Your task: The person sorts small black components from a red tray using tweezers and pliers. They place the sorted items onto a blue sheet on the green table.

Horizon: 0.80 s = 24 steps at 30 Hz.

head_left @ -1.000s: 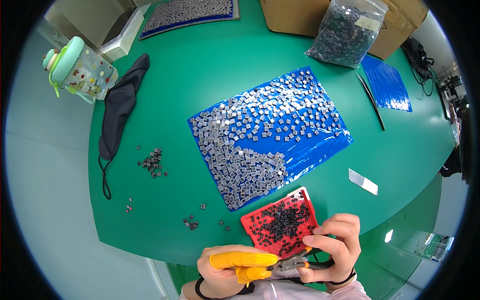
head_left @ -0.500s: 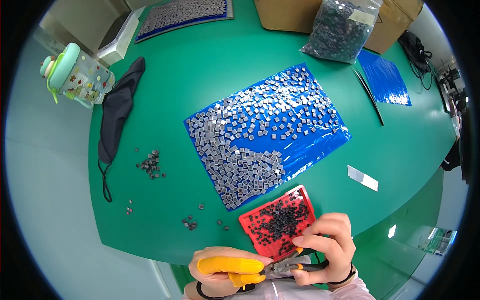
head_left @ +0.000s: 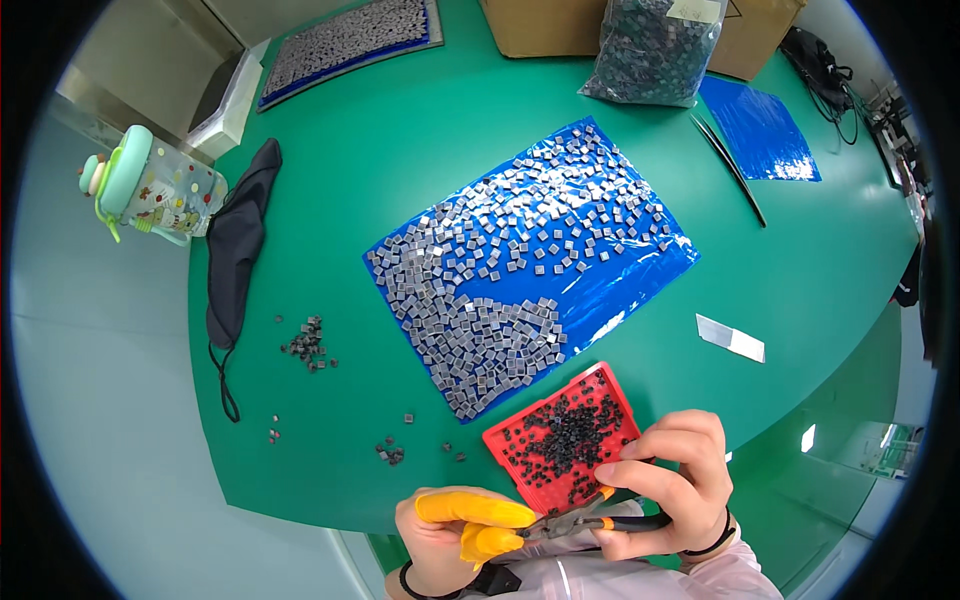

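Note:
My right hand (head_left: 680, 490) is wrapped round a pair of pliers (head_left: 572, 524) with black and orange handles, its jaws pointing left. The jaws meet the fingertips of my left hand (head_left: 440, 535), where yellow coverings sit on the thumb and forefinger. Those two fingers are pinched together; what lies between them is too small and hidden to name. Just beyond both hands, a red tray (head_left: 508, 432) holds many small black parts (head_left: 568, 440). Farther off lies a blue sheet (head_left: 600, 310) covered over much of its surface with small grey square pieces (head_left: 480, 345).
Small dark pieces (head_left: 308, 342) lie loose on the green table (head_left: 330, 220). At left are a black strapped pouch (head_left: 238, 250) and a drinking bottle (head_left: 165, 185). Tweezers (head_left: 732, 165), a metal strip (head_left: 730, 338), a filled bag (head_left: 655, 55) and cardboard boxes (head_left: 540, 28) stand around.
The view has shifted slightly, so the table items sit a little differently. Both hands stay together at the pliers, and the handles look much as they did.

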Each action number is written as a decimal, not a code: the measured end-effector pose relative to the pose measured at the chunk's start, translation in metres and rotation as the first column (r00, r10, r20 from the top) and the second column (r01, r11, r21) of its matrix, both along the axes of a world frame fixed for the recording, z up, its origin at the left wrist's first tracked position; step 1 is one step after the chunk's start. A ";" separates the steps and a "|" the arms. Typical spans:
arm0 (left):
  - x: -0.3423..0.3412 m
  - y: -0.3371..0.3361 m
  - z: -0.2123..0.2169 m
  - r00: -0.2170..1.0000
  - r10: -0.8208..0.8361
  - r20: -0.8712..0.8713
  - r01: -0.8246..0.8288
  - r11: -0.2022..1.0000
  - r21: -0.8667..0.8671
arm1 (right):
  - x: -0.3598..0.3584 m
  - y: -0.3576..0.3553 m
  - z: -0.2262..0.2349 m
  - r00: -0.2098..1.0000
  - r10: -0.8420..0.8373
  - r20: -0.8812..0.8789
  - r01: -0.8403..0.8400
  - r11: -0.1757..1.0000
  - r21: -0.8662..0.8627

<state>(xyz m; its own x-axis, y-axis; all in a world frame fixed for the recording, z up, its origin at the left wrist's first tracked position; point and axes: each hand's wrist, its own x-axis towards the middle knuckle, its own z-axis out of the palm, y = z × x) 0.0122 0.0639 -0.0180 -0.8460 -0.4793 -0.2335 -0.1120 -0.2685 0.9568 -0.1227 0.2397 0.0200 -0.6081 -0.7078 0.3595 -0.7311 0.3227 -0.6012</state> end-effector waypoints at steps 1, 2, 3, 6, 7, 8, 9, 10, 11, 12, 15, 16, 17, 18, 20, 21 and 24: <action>-0.001 0.002 -0.001 0.999 0.033 -0.034 -0.032 0.999 0.042 | 0.000 0.000 0.000 1.000 0.001 0.004 -0.001 1.000 -0.002; -0.003 0.005 -0.002 0.995 0.068 -0.067 -0.062 0.994 0.085 | 0.000 0.000 0.000 1.000 0.002 0.007 -0.002 1.000 -0.003; -0.006 0.009 -0.004 0.990 0.101 -0.099 -0.088 0.987 0.132 | 0.000 0.000 0.000 1.000 0.001 0.010 -0.001 1.000 -0.002; -0.022 0.015 0.025 0.971 0.238 -0.038 -0.190 0.855 0.483 | 0.002 -0.002 -0.003 0.999 -0.001 0.045 0.003 1.000 -0.027; -0.019 0.015 0.021 0.966 0.238 -0.101 -0.182 0.903 0.390 | 0.003 -0.003 -0.002 0.998 -0.006 0.062 0.008 1.000 -0.018; -0.014 0.014 0.012 0.959 0.232 -0.163 -0.178 0.940 0.292 | 0.003 -0.004 -0.001 0.997 -0.011 0.079 0.012 1.000 -0.009; -0.009 0.013 0.003 0.950 0.217 -0.224 -0.175 0.965 0.193 | 0.004 -0.004 0.000 0.995 -0.019 0.095 0.019 1.000 0.003; -0.007 0.012 -0.004 0.947 0.175 -0.270 -0.149 0.982 0.114 | 0.004 -0.004 0.000 0.995 -0.020 0.096 0.020 1.000 0.002; -0.005 0.009 -0.010 0.941 0.130 -0.311 -0.126 0.991 0.032 | 0.004 -0.004 0.000 0.995 -0.020 0.097 0.021 1.000 0.000; -0.004 0.007 -0.013 0.934 0.081 -0.348 -0.104 0.993 -0.050 | 0.004 -0.005 0.000 0.995 -0.022 0.098 0.022 1.000 0.000; -0.002 0.000 -0.005 0.980 -0.092 -0.179 0.074 0.992 -0.106 | 0.005 -0.005 -0.002 0.995 -0.020 0.099 0.020 1.000 0.002; -0.003 0.000 -0.003 0.982 -0.066 -0.177 0.049 0.994 -0.094 | 0.005 -0.005 -0.002 0.995 -0.026 0.091 0.026 1.000 0.007; -0.006 0.001 -0.002 0.984 -0.040 -0.174 0.025 0.996 -0.082 | 0.005 -0.005 -0.002 0.996 -0.033 0.084 0.032 0.999 0.011; -0.007 0.003 -0.002 0.985 -0.013 -0.172 0.001 0.997 -0.071 | 0.006 -0.005 -0.002 0.996 -0.039 0.076 0.038 0.999 0.014; -0.008 0.008 -0.002 0.982 0.047 -0.185 -0.047 0.999 0.003 | 0.006 -0.005 -0.002 0.997 -0.054 0.053 0.052 0.998 0.022; -0.008 0.009 -0.003 0.979 0.076 -0.189 -0.070 0.997 0.040 | 0.006 -0.005 -0.002 0.997 -0.062 0.043 0.061 0.998 0.026; -0.005 0.010 0.001 0.988 0.146 -0.059 -0.142 0.988 0.062 | 0.006 -0.003 -0.002 0.997 -0.075 0.005 0.074 0.996 0.051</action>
